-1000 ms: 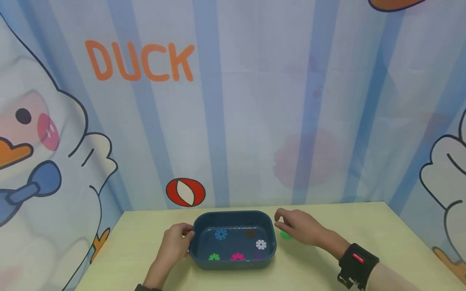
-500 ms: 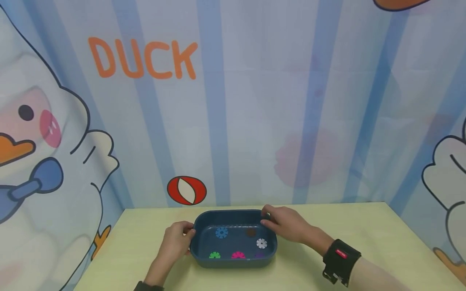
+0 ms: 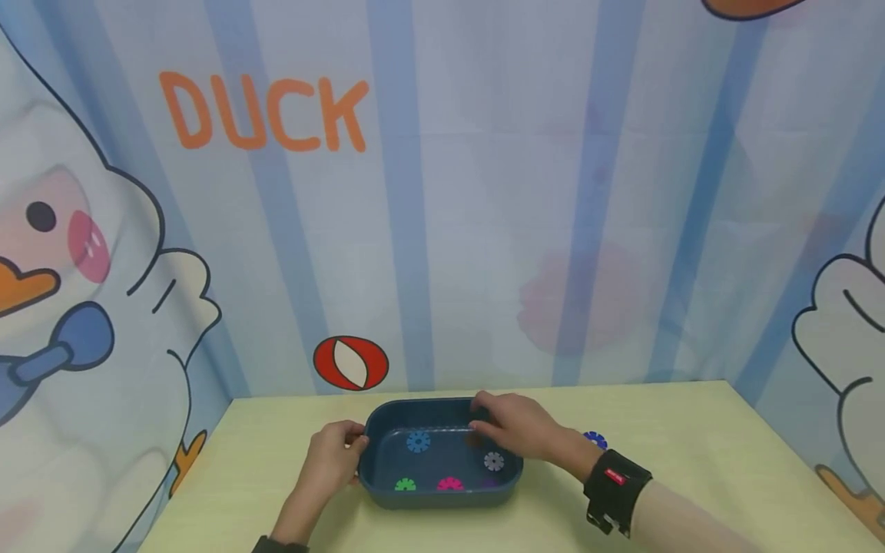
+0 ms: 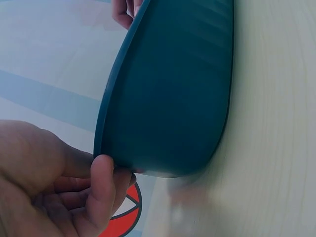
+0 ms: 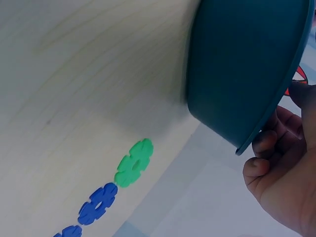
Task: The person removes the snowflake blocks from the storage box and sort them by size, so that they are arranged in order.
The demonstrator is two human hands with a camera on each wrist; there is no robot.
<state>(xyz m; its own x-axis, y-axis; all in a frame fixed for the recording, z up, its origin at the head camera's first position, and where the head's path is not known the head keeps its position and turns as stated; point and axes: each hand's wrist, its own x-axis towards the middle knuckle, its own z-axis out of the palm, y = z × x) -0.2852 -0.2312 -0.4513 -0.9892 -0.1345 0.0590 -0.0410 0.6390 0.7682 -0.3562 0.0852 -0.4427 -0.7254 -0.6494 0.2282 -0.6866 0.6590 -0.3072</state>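
Now two hands (image 3: 332,453) on one tub (image 3: 387,491), six discs (image 3: 418,442) inside.

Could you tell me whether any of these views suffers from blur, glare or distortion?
Head view: evenly lit, sharp, no glare. Left wrist view: dark teal plastic tub close, its lower edge smeared. Right wrist view: tub's near edge soft, green flower-shaped plastic disc fairly clear.

table: pale yellow-green top (image 3: 691,430), smooth and matte.
backdrop: cloth with blue stripes (image 3: 484,192) hanging behind the table.
lettering: orange "duck" (image 3: 263,114) at upper left of the cloth.
cartoon ducks: one at the left edge (image 3: 76,292), another at the right (image 3: 846,322).
ball: red and white print (image 3: 350,362) low on the cloth.
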